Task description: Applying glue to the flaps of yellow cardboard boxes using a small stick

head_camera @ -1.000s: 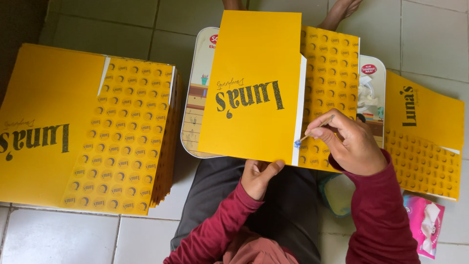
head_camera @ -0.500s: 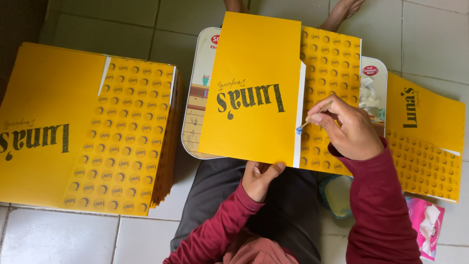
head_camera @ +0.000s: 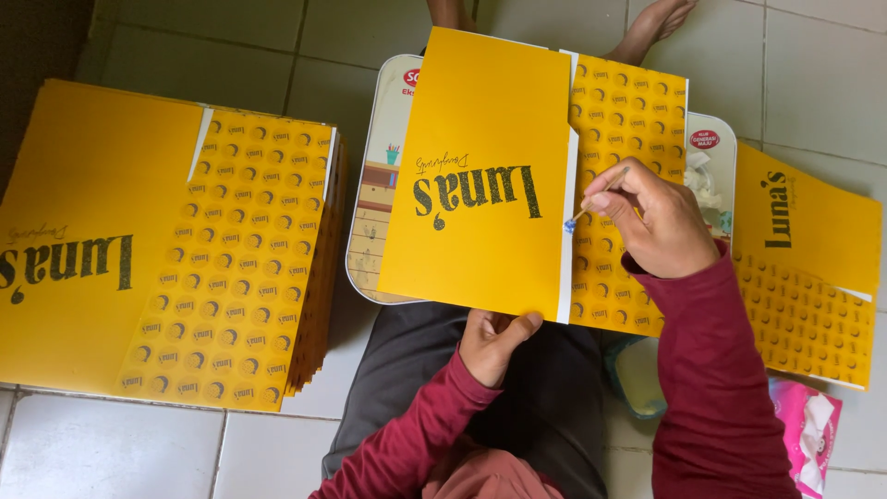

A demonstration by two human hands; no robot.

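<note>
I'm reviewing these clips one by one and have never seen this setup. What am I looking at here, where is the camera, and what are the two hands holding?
There is no machine: a person in dark red sleeves sits on a tiled floor, filmed from a camera on their own head looking down. A small lap tray lies across their legs, and on it rests a folded yellow card sheet with dark lettering and a dotted panel. The left hand pinches the sheet's near edge. The right hand holds a thin brush whose blue tip touches the sheet's white flap. A stack of like sheets lies at picture left, another sheet at picture right, with a pink tissue pack and a small tub near the right elbow.
</note>
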